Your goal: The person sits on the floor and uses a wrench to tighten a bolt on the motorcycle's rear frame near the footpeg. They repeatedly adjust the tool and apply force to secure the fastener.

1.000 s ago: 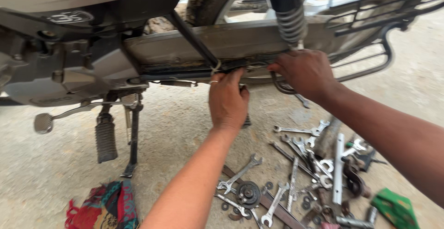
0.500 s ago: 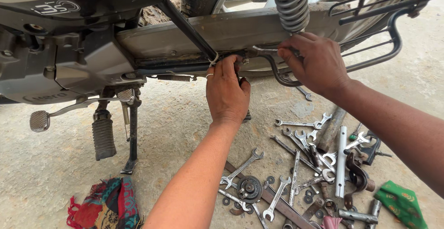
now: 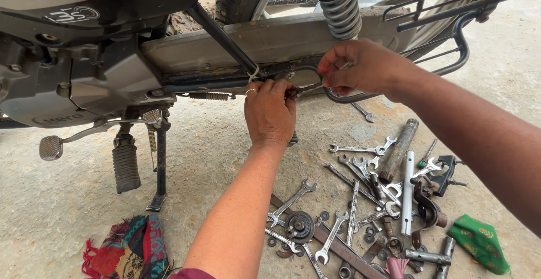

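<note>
Both hands are up under the motorcycle's chain cover (image 3: 270, 42), working at one fastener on the frame rail. Left hand (image 3: 270, 110) is pinched on a small part at the bracket; right hand (image 3: 363, 67) is closed on a spanner (image 3: 307, 90) reaching into the same spot. Fastener itself is hidden, so I can't tell whether it's loose or tight; job looks mid-way. Loose spanners (image 3: 360, 200) lie spread on the floor, near right. Side stand (image 3: 160, 166) is down.

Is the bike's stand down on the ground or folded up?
Down. The stand hangs vertical below the frame and its foot rests flat on the concrete floor, beside the rubber footpeg.
</note>
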